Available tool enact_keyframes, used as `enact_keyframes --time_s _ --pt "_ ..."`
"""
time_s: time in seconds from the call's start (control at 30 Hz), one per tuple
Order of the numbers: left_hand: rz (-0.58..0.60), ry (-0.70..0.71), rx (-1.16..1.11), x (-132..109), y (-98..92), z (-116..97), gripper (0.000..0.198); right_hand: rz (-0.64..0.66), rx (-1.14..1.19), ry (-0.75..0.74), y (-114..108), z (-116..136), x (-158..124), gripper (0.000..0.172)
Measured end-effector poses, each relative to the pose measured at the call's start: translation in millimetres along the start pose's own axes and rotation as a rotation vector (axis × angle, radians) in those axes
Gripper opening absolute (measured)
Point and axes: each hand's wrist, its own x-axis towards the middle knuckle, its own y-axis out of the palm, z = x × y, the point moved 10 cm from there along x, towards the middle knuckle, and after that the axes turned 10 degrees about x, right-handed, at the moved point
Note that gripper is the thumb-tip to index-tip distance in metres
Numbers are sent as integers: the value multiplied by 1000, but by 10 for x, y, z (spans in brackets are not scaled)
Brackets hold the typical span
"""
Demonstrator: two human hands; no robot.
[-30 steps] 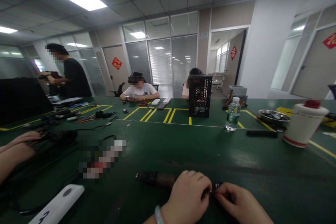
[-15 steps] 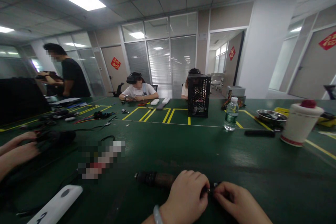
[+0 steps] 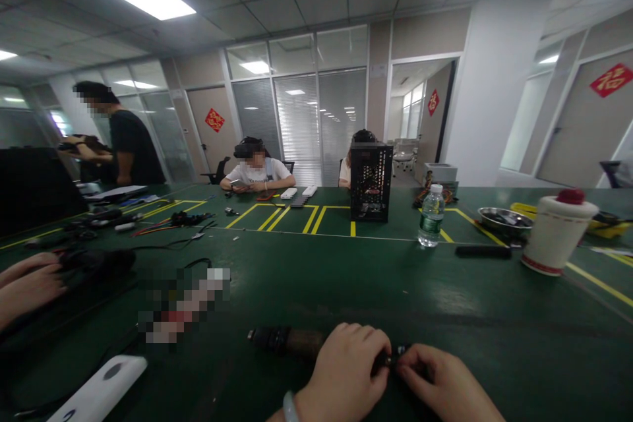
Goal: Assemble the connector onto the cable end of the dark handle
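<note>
My left hand point(image 3: 346, 369) is wrapped around a dark cylindrical tool point(image 3: 291, 341) that lies across the green table point(image 3: 346, 277) near its front edge. The tool's dark end sticks out to the left of that hand. My right hand point(image 3: 445, 386) pinches a small dark part at the tool's right end, touching the left hand's fingers. What the right fingers hold is too small to name.
A co-worker's hands point(image 3: 27, 283) rest on dark gear at the left. A white device point(image 3: 96, 392) lies front left. Further back stand a water bottle point(image 3: 431, 216), a black mesh case point(image 3: 370, 182), a white jar point(image 3: 556, 232) and a metal bowl point(image 3: 504, 219). Other people are at the far side.
The view has drifted slightly, so everything sits a little lower and to the left. My hands keep the same grip on the tool.
</note>
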Motion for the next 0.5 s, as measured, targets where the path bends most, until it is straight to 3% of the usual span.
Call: enact_keyframes --time_s 0.5 --pt "1 18 19 -4 12 -2 11 0 19 -21 3 6 -5 18"
